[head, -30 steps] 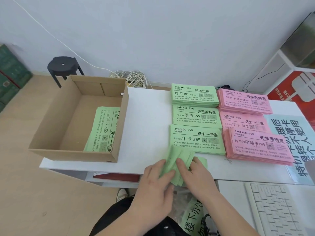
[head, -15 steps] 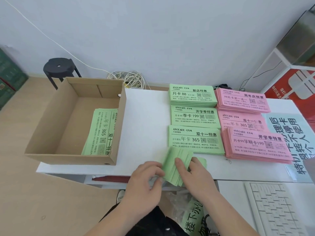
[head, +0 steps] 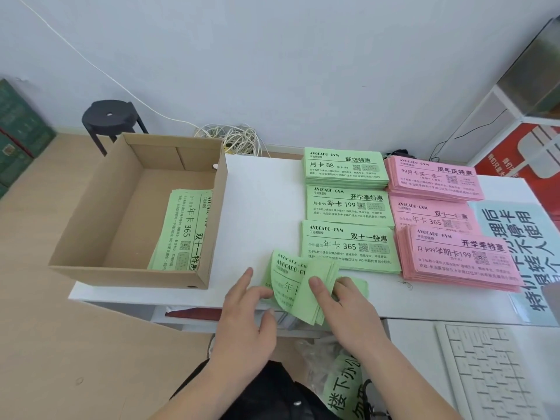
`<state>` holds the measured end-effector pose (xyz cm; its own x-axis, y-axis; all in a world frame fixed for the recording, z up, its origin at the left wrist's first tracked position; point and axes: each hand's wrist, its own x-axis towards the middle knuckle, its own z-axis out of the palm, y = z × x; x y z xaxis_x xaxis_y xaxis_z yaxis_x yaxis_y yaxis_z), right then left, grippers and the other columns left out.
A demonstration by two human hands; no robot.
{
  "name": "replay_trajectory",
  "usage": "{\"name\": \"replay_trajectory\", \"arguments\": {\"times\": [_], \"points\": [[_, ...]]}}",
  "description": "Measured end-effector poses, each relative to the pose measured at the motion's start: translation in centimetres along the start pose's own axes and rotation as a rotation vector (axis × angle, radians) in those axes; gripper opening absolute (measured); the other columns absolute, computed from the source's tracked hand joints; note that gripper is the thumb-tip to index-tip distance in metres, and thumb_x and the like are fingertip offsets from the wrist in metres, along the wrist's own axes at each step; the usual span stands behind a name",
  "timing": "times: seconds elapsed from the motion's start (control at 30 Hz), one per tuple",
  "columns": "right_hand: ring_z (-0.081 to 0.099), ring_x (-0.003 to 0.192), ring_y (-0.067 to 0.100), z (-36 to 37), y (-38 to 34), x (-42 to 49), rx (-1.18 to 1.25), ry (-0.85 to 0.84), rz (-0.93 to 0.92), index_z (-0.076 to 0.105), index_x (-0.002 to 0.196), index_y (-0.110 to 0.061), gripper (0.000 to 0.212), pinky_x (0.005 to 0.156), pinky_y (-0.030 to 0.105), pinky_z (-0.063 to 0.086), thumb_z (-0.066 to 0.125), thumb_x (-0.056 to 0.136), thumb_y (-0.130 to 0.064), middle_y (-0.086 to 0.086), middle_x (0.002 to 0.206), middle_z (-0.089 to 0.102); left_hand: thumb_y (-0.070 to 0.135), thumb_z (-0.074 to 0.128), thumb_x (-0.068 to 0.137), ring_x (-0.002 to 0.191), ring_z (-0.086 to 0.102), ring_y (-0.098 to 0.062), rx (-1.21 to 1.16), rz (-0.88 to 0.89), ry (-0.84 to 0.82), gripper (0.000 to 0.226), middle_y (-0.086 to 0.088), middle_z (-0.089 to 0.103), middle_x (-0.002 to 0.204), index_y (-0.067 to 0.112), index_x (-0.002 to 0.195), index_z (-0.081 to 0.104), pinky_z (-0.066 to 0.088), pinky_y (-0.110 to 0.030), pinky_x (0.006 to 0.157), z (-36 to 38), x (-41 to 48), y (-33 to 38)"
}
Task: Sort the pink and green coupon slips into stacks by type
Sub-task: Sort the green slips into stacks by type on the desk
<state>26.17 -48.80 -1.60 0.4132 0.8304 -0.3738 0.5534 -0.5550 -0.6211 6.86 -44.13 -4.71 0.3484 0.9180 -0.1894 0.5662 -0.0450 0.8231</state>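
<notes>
At the near edge of the bench (head: 260,207), two hands work one unsorted bundle (head: 298,298) of green slips.

Right hand (head: 345,307): its thumb presses on the bundle's face and its fingers curl behind, gripping it.

Left hand (head: 242,316): its fingers are narrow and pinch the front slips, which curl up to show their print. The index finger stands straight and free.

Sorted so far, by count:
- Three green stacks in one column: far (head: 345,168), middle (head: 348,206) and near (head: 348,247). The near stack lies just beyond the bundle.
- Three pink stacks in the column beside them: far (head: 433,180), middle (head: 433,216) and near (head: 457,262). The near stack overlaps the middle one.

Each of the six stacks shows a different heading or price.

One cardboard box (head: 91,237) overhangs the bench's left end. It holds one pile of green slips (head: 181,231) against its right wall.

Judged progress is well advanced. What appears left is the green bundle in hand and possibly the pile in the box. No loose pink slips are visible.
</notes>
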Motion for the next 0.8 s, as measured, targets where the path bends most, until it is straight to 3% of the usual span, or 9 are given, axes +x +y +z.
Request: {"name": "replay_trajectory", "arguments": {"times": [0.07, 0.17, 0.23, 0.33, 0.53, 0.6, 0.67, 0.8], "points": [[0.055, 0.085, 0.002, 0.0, 0.2, 0.1, -0.009, -0.009, -0.005, 0.050, 0.078, -0.037, 0.048, 0.069, 0.026, 0.039, 0.030, 0.094, -0.077, -0.012, 0.096, 0.052, 0.019, 0.061, 0.096, 0.143, 0.022, 0.012, -0.019, -0.007, 0.018, 0.037, 0.032, 0.028, 0.155, 0.047, 0.121, 0.053, 0.040, -0.040, 0.115, -0.3, 0.1, 0.4], [0.057, 0.086, 0.004, 0.4, 0.6, 0.3, -0.024, -0.005, -0.004, 0.058, 0.084, -0.030, 0.063, 0.074, 0.029, 0.044, 0.026, 0.089, -0.085, -0.012, 0.096, 0.052, 0.016, 0.061, 0.097, 0.138, 0.034, 0.006, 0.005, 0.039, 0.085, 0.044, 0.030, 0.034, 0.149, 0.042, 0.131, 0.050, 0.039, -0.027, 0.112, -0.4, 0.4, 0.8], [0.057, 0.086, 0.004, 0.5, 0.7, 0.3, -0.031, 0.004, -0.006, 0.060, 0.087, -0.029, 0.071, 0.075, 0.030, 0.046, 0.023, 0.085, -0.090, -0.012, 0.096, 0.052, 0.020, 0.062, 0.099, 0.122, 0.050, 0.008, -0.080, 0.000, 0.004, 0.036, 0.027, 0.051, 0.137, 0.044, 0.125, 0.054, 0.045, -0.020, 0.102, -0.3, 0.6, 1.3], [0.056, 0.089, 0.004, 0.5, 0.5, 0.2, -0.035, 0.010, 0.000, 0.056, 0.084, -0.030, 0.075, 0.075, 0.032, 0.042, 0.019, 0.079, -0.095, -0.014, 0.098, 0.051, 0.024, 0.058, 0.103, 0.108, 0.062, 0.008, -0.334, -0.122, -0.154, 0.026, 0.019, 0.069, 0.119, 0.043, 0.119, 0.060, 0.050, -0.020, 0.097, 0.0, 0.8, 2.2], [0.056, 0.096, 0.007, 0.7, 0.7, 0.2, -0.072, 0.015, -0.008, 0.059, 0.097, -0.030, 0.072, 0.079, 0.033, 0.044, 0.022, 0.084, -0.090, -0.018, 0.107, 0.051, 0.014, 0.052, 0.106, 0.098, 0.072, -0.006, -0.519, -0.248, -0.077, 0.025, 0.016, 0.076, 0.107, 0.031, 0.119, 0.065, 0.058, -0.023, 0.083, -0.5, 1.4, 2.1], [0.056, 0.098, 0.007, 0.8, 0.6, 0.1, -0.071, 0.018, 0.000, 0.060, 0.099, -0.030, 0.073, 0.081, 0.034, 0.045, 0.022, 0.084, -0.091, -0.019, 0.107, 0.050, 0.014, 0.053, 0.105, 0.099, 0.071, -0.003, -0.484, -0.227, -0.093, 0.026, 0.017, 0.075, 0.108, 0.034, 0.119, 0.065, 0.058, -0.022, 0.085, -0.7, 1.3, 2.2], [0.057, 0.099, 0.006, 0.7, 0.5, 0.2, -0.056, 0.007, 0.006, 0.062, 0.101, -0.030, 0.077, 0.083, 0.034, 0.045, 0.023, 0.081, -0.094, -0.019, 0.107, 0.051, 0.019, 0.056, 0.104, 0.112, 0.063, 0.007, -0.381, -0.126, -0.146, 0.030, 0.022, 0.070, 0.120, 0.040, 0.123, 0.064, 0.053, -0.026, 0.100, -0.5, 0.8, 1.9], [0.058, 0.092, 0.004, 0.3, 0.6, 0.2, 0.016, 0.000, 0.032, 0.062, 0.081, -0.031, 0.058, 0.081, 0.032, 0.043, 0.040, 0.087, -0.085, -0.015, 0.099, 0.054, 0.044, 0.060, 0.097, 0.146, 0.018, 0.013, -0.070, 0.114, -0.281, 0.037, 0.034, 0.027, 0.158, 0.054, 0.133, 0.059, 0.035, -0.036, 0.119, 1.0, -0.8, 0.7]]}}
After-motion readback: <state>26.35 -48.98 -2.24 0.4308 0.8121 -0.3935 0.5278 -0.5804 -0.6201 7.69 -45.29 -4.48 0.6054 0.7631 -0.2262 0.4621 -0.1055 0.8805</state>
